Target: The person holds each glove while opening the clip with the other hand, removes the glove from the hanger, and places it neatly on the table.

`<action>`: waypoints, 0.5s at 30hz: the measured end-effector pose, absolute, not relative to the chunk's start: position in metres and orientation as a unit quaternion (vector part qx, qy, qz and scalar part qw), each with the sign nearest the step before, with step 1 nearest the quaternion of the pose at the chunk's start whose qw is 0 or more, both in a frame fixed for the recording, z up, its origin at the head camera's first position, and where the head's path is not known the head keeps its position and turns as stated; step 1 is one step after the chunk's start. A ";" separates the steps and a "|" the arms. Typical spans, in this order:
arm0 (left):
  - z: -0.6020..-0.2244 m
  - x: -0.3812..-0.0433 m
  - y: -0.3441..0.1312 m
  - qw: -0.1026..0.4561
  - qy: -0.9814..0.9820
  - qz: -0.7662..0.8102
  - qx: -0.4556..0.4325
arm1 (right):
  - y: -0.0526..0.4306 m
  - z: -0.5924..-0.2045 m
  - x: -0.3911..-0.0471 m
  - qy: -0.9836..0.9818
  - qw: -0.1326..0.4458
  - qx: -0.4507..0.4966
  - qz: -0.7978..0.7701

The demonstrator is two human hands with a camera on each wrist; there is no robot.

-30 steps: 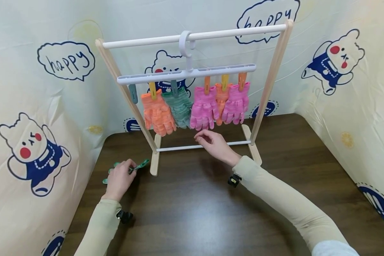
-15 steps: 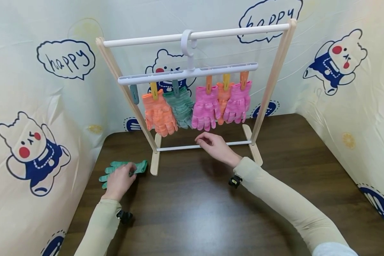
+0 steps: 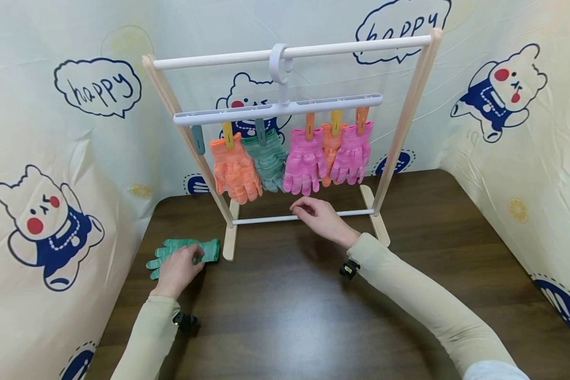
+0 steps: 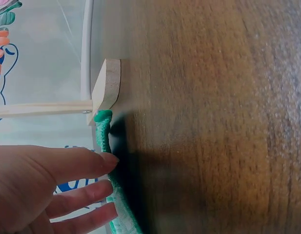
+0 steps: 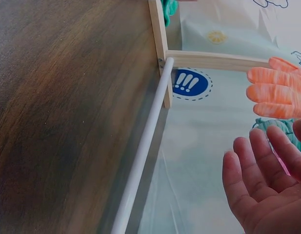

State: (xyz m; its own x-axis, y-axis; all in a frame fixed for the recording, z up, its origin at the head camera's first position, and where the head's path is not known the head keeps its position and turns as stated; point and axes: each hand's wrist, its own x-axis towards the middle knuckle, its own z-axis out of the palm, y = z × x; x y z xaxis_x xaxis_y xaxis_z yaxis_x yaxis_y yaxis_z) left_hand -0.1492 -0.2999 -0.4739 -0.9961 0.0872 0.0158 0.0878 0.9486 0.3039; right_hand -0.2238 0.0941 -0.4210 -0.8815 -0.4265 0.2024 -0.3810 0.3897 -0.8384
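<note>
A green knit glove (image 3: 210,250) lies spread at the left side of the table, cuff towards the rack. My left hand (image 3: 177,270) is over it, thumb and fingertips at its cuff; the left wrist view has the glove (image 4: 122,212) edge-on, a dark shadow beside it, and the hand (image 4: 48,180) gripping it. Below the hanging pink glove (image 3: 304,161) is my right hand (image 3: 320,217), near the rack's lower bar. Its fingers are loosely bent and hold nothing; the right wrist view shows that hand (image 5: 267,185) near the orange glove (image 5: 277,90).
The wooden rack (image 3: 413,116) carries a white hanger (image 3: 247,113). Orange, green and pink gloves hang from its clothespins. The leftmost clothespin (image 3: 197,140) holds no glove. A printed curtain (image 3: 38,316) surrounds the brown table (image 3: 285,311).
The green glove at my left hand was seen edge-on and now shows its flat side, cuff and fingers spread. My right hand stays nearly in place.
</note>
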 end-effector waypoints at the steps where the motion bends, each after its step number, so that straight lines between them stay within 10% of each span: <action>1: -0.474 -0.149 -0.300 -0.002 -0.987 -0.154 -0.044 | 0.094 -0.421 -0.224 0.833 0.023 -0.242 -0.497; 15: -0.469 -0.150 -0.298 -0.054 -0.988 -0.140 -0.047 | 0.096 -0.415 -0.222 0.825 0.032 -0.229 -0.515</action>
State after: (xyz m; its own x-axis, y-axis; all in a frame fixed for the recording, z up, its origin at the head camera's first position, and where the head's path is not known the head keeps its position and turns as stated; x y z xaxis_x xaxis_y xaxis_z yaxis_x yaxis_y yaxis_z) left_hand -0.1502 -0.2977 -0.4685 -0.9896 0.1088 -0.0936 0.0785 0.9562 0.2819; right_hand -0.2222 0.0962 -0.4152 -0.8931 -0.4108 0.1835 -0.3452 0.3639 -0.8651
